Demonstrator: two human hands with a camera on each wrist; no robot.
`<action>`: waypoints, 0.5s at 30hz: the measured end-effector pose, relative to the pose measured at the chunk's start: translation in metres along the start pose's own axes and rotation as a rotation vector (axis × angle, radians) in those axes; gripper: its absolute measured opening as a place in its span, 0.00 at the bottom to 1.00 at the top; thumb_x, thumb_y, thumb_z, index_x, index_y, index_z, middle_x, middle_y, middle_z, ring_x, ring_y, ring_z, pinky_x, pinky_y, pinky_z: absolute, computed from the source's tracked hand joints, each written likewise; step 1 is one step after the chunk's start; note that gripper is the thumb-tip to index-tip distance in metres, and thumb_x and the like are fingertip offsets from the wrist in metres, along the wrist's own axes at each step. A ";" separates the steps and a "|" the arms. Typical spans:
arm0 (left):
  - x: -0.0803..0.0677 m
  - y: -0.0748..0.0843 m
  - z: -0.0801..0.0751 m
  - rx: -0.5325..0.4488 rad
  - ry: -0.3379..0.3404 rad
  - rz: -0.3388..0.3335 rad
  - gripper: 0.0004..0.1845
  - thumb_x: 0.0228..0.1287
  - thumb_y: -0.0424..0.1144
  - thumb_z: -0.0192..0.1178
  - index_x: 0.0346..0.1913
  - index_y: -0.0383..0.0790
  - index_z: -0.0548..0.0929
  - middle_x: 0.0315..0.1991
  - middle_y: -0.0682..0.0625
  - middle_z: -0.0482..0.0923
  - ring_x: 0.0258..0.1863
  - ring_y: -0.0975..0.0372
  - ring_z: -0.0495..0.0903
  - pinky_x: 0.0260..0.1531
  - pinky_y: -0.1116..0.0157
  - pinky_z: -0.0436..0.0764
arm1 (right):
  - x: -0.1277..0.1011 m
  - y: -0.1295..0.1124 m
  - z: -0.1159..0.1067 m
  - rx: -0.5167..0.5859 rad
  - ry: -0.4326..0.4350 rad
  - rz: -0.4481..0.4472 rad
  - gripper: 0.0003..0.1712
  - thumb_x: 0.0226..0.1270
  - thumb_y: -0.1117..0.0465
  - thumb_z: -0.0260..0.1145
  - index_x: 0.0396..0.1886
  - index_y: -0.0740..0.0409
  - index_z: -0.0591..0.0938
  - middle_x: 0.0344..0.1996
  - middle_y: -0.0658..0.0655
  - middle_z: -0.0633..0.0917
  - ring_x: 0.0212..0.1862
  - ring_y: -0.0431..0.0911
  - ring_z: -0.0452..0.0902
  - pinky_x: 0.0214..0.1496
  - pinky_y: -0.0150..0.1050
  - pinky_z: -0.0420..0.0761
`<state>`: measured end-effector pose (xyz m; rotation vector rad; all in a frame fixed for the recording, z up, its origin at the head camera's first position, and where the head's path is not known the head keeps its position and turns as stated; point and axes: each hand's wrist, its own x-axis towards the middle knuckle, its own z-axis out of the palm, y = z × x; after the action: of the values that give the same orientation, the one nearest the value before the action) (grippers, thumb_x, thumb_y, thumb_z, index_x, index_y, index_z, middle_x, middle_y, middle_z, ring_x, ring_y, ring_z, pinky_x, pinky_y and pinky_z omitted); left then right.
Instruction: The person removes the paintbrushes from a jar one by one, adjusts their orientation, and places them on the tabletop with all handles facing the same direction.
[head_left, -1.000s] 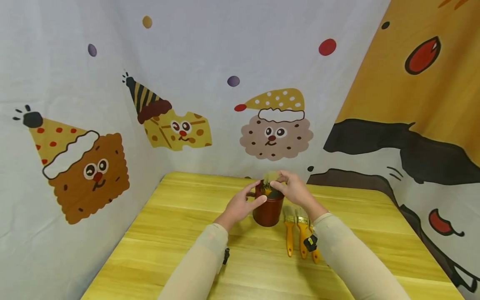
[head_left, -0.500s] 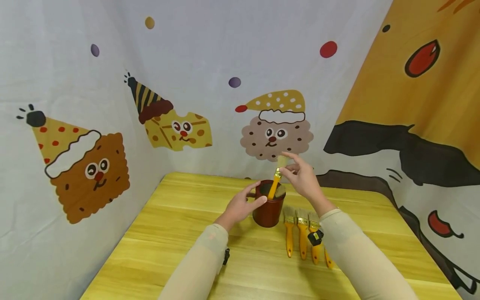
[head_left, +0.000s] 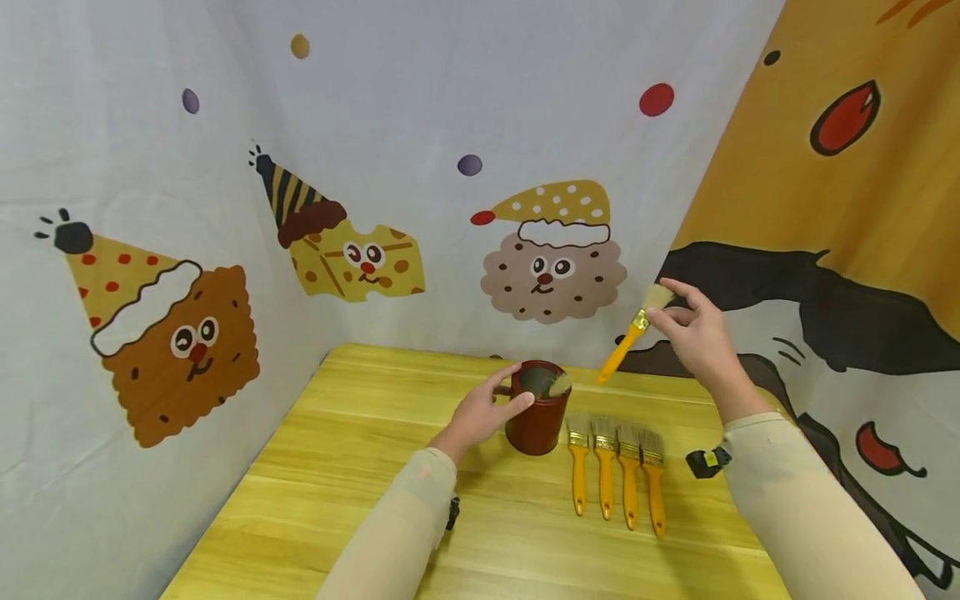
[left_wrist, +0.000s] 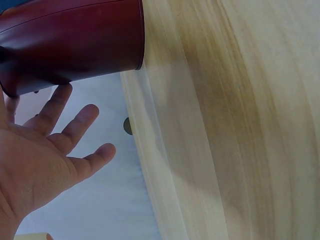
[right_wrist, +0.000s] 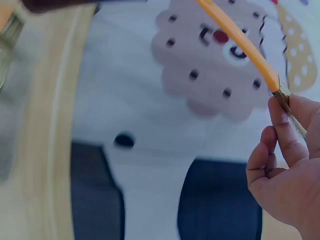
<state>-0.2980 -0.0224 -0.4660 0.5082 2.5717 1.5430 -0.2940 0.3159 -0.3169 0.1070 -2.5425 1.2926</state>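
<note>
While the right hand pinches a yellow-handled paintbrush by its ferrule, holding it up in the air well right of and above the dark red cup, the left hand steadies that cup from its left side, fingers relaxed against the wall rather than curled round it. One more brush sits in the cup, bristles poking out at the rim. Just right of the cup, four matching brushes lie side by side on the wooden table, bristles toward the cartoon backdrop. So I'd guess the unloading is mostly done: four out, one in hand, one left inside.
</note>
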 end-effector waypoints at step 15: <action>0.001 0.000 0.000 0.001 -0.001 0.005 0.38 0.57 0.75 0.55 0.72 0.82 0.58 0.70 0.54 0.70 0.67 0.51 0.73 0.59 0.41 0.75 | -0.023 0.077 -0.045 -0.246 -0.210 0.197 0.48 0.69 0.32 0.57 0.81 0.45 0.52 0.64 0.74 0.74 0.64 0.69 0.71 0.57 0.70 0.72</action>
<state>-0.2987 -0.0226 -0.4661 0.5155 2.5726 1.5418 -0.2775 0.3965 -0.3587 -0.0644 -2.9331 1.0703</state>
